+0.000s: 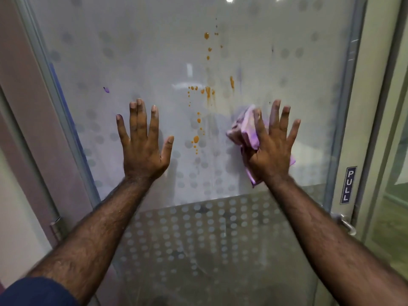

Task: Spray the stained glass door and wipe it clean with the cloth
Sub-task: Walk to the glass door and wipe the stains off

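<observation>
A frosted glass door (154, 51) with grey dots fills the view. Orange stains (207, 91) run in drips and spots down its middle, and a small purple mark (106, 89) sits at the left. My left hand (142, 144) lies flat on the glass left of the stains, fingers spread, holding nothing. My right hand (272, 146) presses a crumpled purple cloth (245, 129) against the glass just right of the stains, fingers spread over it. No spray bottle is in view.
A metal door frame (351, 107) runs down the right side with a "PULL" sign (347, 185) and a metal handle (344, 221) below it. The hinge side (55, 226) and a wall stand at the left.
</observation>
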